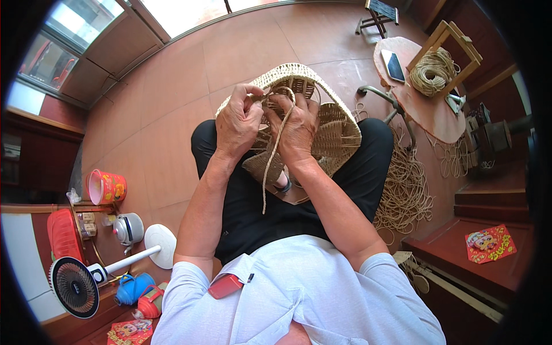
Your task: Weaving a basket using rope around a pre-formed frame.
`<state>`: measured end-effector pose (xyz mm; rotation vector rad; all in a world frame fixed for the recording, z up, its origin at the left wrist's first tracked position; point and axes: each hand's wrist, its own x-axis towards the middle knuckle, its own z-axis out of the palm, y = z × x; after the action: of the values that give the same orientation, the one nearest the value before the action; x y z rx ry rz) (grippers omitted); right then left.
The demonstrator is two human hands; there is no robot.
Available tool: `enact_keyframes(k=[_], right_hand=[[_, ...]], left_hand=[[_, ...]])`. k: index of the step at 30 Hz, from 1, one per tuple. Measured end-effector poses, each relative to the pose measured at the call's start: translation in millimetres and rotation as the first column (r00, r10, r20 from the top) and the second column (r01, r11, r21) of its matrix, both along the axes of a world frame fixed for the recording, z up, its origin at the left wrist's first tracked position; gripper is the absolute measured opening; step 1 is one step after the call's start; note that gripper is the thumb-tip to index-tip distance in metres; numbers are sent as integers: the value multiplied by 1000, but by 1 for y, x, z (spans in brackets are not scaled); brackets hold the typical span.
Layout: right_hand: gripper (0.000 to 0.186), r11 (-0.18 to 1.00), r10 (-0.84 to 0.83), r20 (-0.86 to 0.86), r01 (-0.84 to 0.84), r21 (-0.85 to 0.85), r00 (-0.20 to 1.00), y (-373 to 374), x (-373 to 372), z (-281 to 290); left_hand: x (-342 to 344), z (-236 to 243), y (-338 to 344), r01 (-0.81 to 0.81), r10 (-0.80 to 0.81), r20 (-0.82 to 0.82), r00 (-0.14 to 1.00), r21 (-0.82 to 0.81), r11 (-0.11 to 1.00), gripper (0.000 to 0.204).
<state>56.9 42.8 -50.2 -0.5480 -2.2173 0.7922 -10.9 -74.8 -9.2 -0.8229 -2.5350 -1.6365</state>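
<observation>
Between my knees rests a woven basket (pixel 339 133) of pale cord, its rim (pixel 296 70) turned away from me. Both hands meet at its near left side. My left hand (pixel 237 122) pinches at a strand there, thumb and forefinger pressed together. My right hand (pixel 299 125) has its fingers bent over the weave, closed on a cord (pixel 278 150). That cord loops up over the right fingers and its loose end hangs down toward my lap. The fingertips are partly hidden by the cord and the weave.
At my right lies a heap of loose cord (pixel 407 192). A small table (pixel 397 49) holds a phone (pixel 393 65), a coil of cord (pixel 432 73) and a wooden frame (pixel 475 54). A fan (pixel 75 286), kettle (pixel 128 229), thermoses (pixel 133 287) and red bucket (pixel 107 187) stand left.
</observation>
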Motion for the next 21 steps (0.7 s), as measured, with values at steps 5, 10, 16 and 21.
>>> enact_keyframes(k=[5,10,16,21], right_hand=[[35,1000,-13,43,13,2,999,4,-5,-16],[36,997,81,-50,-81,14,995,25,-2,-12],[53,984,116,-154,-92,156,981,25,35,-5],[44,987,10,-204,23,159,979,31,45,5]], left_hand=[[9,-15,-2,-29,23,-50,998,-126,992,22],[15,-6,-16,-70,53,-100,994,-174,982,20],[53,24,-37,-74,65,-54,996,-179,981,22],[84,48,-54,-17,18,4,1000,-214,977,18]])
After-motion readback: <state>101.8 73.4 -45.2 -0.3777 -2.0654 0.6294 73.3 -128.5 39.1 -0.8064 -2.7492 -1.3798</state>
